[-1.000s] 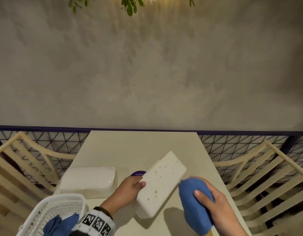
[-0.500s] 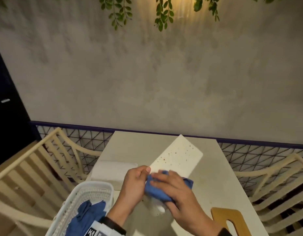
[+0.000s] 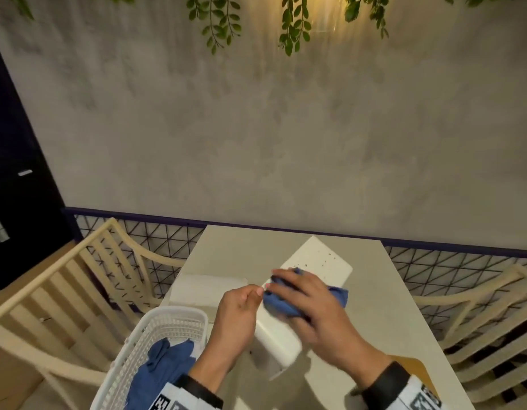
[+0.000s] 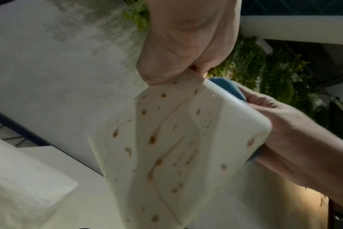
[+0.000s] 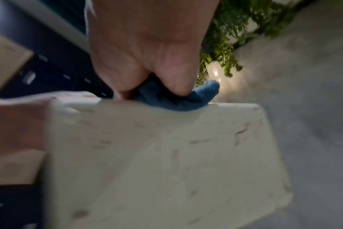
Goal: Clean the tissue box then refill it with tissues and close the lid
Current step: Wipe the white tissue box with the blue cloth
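Grey plastered wall with hanging green leaf sprigs fills the far view; cream slatted chairs stand on either side, against a black wire-grid railing. Pale beige rectangular table carries a white plastic-wrapped tissue pack at its left edge, a white perforated plastic basket with a spare blue rag inside nearer the person, and a tan wooden lid, partly hidden behind the right forearm. White rectangular plastic tissue box, tilted and raised off the table, brown-speckled outside and inside (left wrist view). Left hand pinches the box rim between thumb and fingers. Right hand clutches a crumpled blue cloth and presses it onto the box's outer face. Cleaning judged early: many spots remain. Risks: the one-handed rim pinch may slip under wiping pressure, dropping the box; wet brown drips may smear or run onto the table or the tissue pack near it.
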Motion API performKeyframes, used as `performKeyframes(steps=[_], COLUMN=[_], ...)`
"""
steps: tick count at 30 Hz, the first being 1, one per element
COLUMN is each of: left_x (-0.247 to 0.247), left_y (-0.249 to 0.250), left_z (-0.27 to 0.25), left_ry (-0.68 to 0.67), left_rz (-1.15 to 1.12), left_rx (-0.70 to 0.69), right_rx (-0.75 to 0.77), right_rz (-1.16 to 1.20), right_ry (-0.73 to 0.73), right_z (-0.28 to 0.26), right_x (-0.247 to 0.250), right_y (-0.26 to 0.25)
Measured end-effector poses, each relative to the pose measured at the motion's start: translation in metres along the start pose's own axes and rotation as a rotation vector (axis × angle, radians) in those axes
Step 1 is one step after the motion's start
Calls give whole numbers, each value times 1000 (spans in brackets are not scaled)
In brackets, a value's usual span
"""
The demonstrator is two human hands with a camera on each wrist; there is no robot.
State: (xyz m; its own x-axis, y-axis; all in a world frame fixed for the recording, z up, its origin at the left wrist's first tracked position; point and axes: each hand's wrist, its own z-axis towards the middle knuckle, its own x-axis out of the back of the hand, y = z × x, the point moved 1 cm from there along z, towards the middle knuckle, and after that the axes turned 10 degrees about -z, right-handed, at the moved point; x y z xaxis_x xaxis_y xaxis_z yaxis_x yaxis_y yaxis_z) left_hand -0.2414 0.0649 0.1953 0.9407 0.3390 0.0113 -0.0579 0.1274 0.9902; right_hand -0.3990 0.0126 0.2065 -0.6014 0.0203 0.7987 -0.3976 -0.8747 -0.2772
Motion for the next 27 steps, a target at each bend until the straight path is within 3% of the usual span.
performKeyframes(steps=[3, 6, 7, 10, 11, 15, 19, 23, 27], left_x=[5, 4, 5, 12, 14, 11, 19, 15, 23], left_y=[1, 3, 3, 4, 4, 0, 3, 0, 0], left_z=[0, -3, -2, 0, -2, -1, -2, -2, -2], left_ry=[-4, -8, 5, 21, 9, 9, 16, 42, 58], left_rz=[-41, -6, -26, -70, -50, -29, -7, -1, -21], left_rx=[-7, -24, -20, -47, -54, -44, -71, -61, -60], right_rx=[115, -91, -87, 256, 299, 66, 400, 120, 415], right_rz=[-3, 54, 60, -12, -23, -28, -24, -22, 10], right_ry=[-155, -40, -3, -28, -59, 37, -129, -27, -103], right_z=[-6, 6, 7, -7, -11, 8, -5, 8, 3], right_x=[-8, 3, 1, -9, -7, 0, -5, 2, -9], right_y=[-7, -3, -8, -17, -12, -7, -15, -9, -21])
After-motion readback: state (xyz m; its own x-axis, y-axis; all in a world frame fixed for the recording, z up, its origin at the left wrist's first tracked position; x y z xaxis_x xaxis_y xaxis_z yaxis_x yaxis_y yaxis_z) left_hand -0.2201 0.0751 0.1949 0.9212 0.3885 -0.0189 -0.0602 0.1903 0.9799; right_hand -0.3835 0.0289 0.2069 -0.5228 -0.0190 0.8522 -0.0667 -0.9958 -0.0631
